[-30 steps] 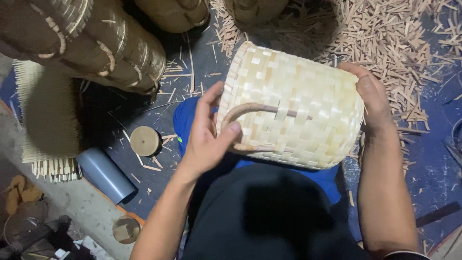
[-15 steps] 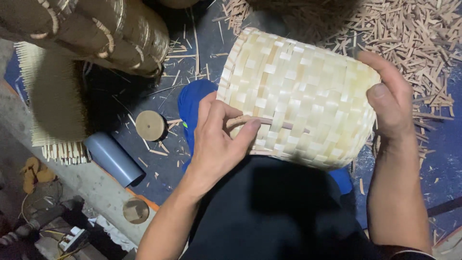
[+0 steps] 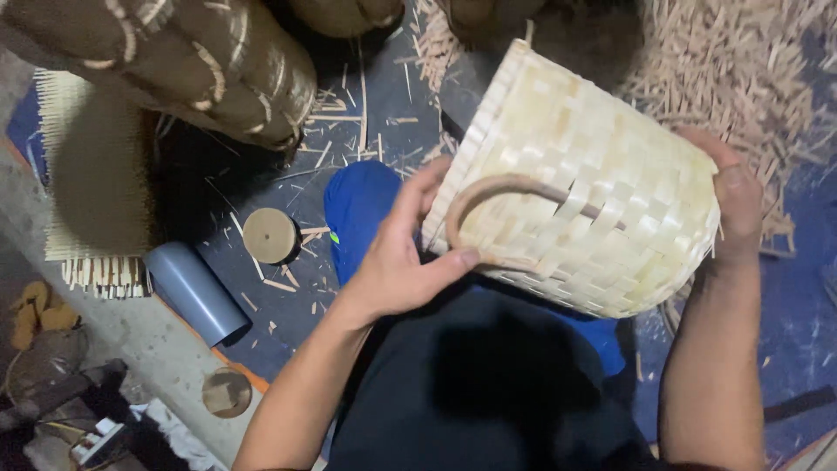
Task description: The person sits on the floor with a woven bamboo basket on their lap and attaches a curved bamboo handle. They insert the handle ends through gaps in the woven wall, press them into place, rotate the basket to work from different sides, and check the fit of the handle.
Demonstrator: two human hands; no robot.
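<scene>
- We held a pale woven basket [image 3: 584, 192] on its side above our lap, its rim turned toward the left and its base toward the right.
- A curved strip [image 3: 514, 187] ran out of the weave on the near side and bent into a loop near the rim.
- Our left hand [image 3: 401, 262] curled around that loop: the thumb [image 3: 449, 262] pressed along the loop's lower edge, and the fingers reached up against the basket's rim, half bent rather than spread.
- Our right hand [image 3: 732, 196] clasped the basket's base end, fingers wrapped over the far edge; the fingertips were hidden behind the weave.
- Under the basket lay our dark lap [image 3: 488, 384] and a blue seat [image 3: 362, 209] showing to its left.
- Left of the seat stood a small round wooden disc [image 3: 270, 235], and near it lay a grey tube [image 3: 196, 292].
- Thin wood splinters [image 3: 741, 70] covered the floor beyond the basket.
- A large dark woven bundle [image 3: 174, 61] rested at the upper left, over a flat mat [image 3: 87, 174].
</scene>
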